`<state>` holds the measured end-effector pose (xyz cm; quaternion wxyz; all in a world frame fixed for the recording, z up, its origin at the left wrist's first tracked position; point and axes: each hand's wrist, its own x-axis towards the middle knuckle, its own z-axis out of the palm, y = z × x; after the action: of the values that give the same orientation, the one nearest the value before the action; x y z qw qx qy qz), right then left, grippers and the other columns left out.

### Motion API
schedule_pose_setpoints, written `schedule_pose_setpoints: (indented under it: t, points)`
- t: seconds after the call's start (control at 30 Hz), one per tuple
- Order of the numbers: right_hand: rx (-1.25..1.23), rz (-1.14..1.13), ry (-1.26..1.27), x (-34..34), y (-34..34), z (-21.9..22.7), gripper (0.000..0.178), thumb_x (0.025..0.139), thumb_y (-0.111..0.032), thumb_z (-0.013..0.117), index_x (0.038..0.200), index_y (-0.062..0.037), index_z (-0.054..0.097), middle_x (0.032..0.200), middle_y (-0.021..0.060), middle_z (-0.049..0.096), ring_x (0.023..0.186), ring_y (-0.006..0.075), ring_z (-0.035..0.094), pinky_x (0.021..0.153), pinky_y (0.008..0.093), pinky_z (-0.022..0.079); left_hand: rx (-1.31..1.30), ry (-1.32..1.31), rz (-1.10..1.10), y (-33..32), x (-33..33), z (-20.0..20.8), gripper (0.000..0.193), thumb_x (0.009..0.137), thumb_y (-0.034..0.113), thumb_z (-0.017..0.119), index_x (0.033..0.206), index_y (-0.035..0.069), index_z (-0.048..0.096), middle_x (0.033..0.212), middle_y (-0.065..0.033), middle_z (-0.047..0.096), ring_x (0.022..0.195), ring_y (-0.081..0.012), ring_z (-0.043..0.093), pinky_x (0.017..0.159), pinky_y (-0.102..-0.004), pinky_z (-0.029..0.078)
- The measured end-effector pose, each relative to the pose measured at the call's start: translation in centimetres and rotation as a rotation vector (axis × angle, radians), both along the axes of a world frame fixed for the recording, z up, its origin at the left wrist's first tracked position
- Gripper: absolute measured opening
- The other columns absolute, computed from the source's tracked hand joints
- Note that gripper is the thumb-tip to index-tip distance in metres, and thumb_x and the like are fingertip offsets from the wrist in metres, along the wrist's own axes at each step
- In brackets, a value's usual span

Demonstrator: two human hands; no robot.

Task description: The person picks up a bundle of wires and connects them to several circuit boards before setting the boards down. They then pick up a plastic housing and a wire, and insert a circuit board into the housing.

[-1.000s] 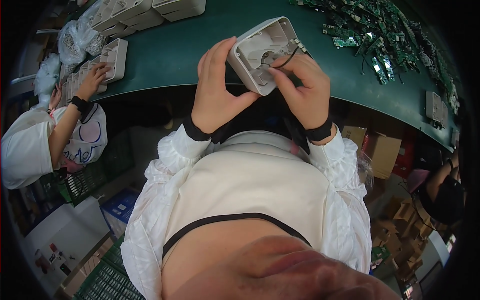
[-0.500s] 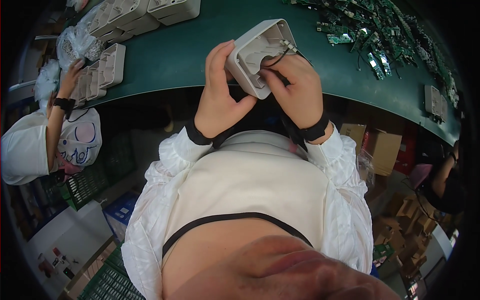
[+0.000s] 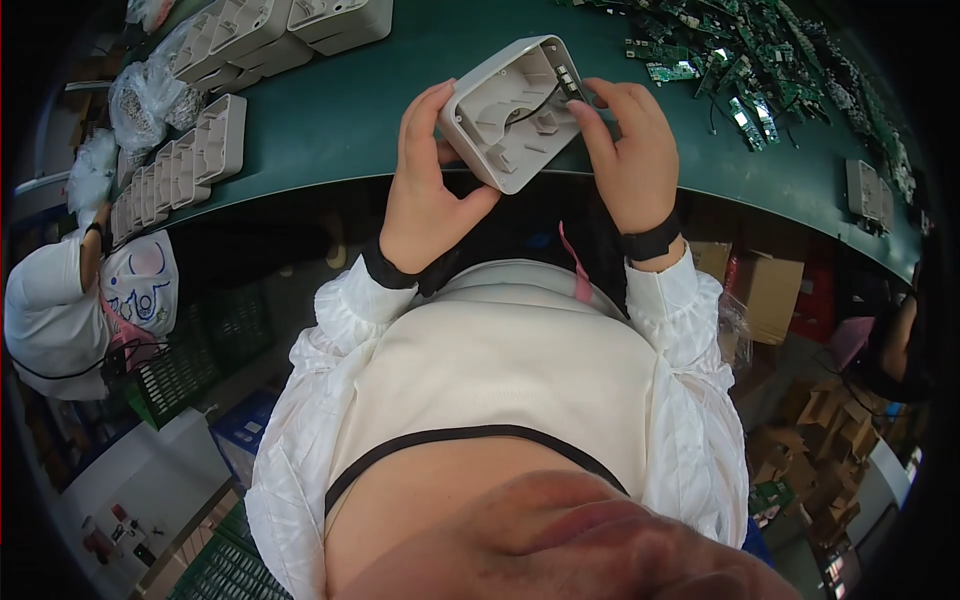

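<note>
- While the left hand [image 3: 425, 195] grips the grey housing [image 3: 510, 110] above the counter's [image 3: 330, 110] near edge, steady it.
- Right hand [image 3: 630, 150] pinches, apparently, the black wire [image 3: 530, 100]; seat gently.

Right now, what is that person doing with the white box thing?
The person holds an open grey-white plastic housing above the edge of a green table. The left hand grips its side, and the right hand has fingers at its far rim, near a thin black wire inside. More housings and circuit boards lie on the table.
</note>
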<state>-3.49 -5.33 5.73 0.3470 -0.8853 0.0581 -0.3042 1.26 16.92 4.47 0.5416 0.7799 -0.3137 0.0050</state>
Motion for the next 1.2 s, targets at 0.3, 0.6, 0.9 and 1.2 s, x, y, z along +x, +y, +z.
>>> schedule_pose_setpoints:
  t: [0.3, 0.6, 0.9, 1.2]
  points:
    - [-0.149, -0.029, 0.021, -0.3, 0.3, 1.2, 0.013, 0.092, -0.011, 0.074, 0.102, -0.0033, 0.07, 0.1, 0.0109, 0.072, 0.087, 0.0259, 0.068, 0.073, 0.0297, 0.053, 0.034, 0.058, 0.021, 0.3, 0.0, 0.8, 0.104, 0.067, -0.003, 0.084, 0.155, 0.011, 0.029, 0.152, -0.0159, 0.036, 0.12, -0.0285, 0.06, 0.085, -0.0324, 0.06]
    - [0.872, 0.393, 0.106, -0.1, -0.3, 0.6, 0.019, 0.09, 0.005, 0.068, 0.108, 0.0002, 0.067, 0.112, 0.0054, 0.068, 0.099, 0.0138, 0.064, 0.087, 0.0269, 0.053, 0.097, 0.156, 0.074, 0.5, 0.0, 1.9, 0.105, 0.068, 0.0, 0.088, 0.154, 0.008, 0.028, 0.137, -0.0148, 0.051, 0.08, -0.0198, 0.072, 0.072, -0.0307, 0.059]
    - [0.446, 0.731, 0.24, -1.3, -0.6, 1.1, 0.026, 0.082, 0.009, 0.068, 0.104, -0.0025, 0.072, 0.106, 0.0071, 0.066, 0.101, 0.0186, 0.063, 0.09, 0.0291, 0.051, 0.141, 0.188, 0.094, 0.7, 0.5, 2.7, 0.108, 0.066, 0.004, 0.092, 0.153, 0.009, 0.029, 0.126, -0.0139, 0.062, 0.071, -0.0182, 0.073, 0.067, -0.0299, 0.058]
    - [0.03, 0.672, 0.005, -1.6, 0.3, 1.0, 0.019, 0.082, 0.003, 0.073, 0.1, -0.0014, 0.074, 0.104, 0.0094, 0.069, 0.094, 0.0274, 0.065, 0.082, 0.032, 0.052, 0.11, 0.256, 0.099, 1.1, 0.9, 2.1, 0.109, 0.065, 0.005, 0.093, 0.153, 0.008, 0.029, 0.121, -0.0132, 0.066, 0.069, -0.0182, 0.074, 0.064, -0.0292, 0.057]
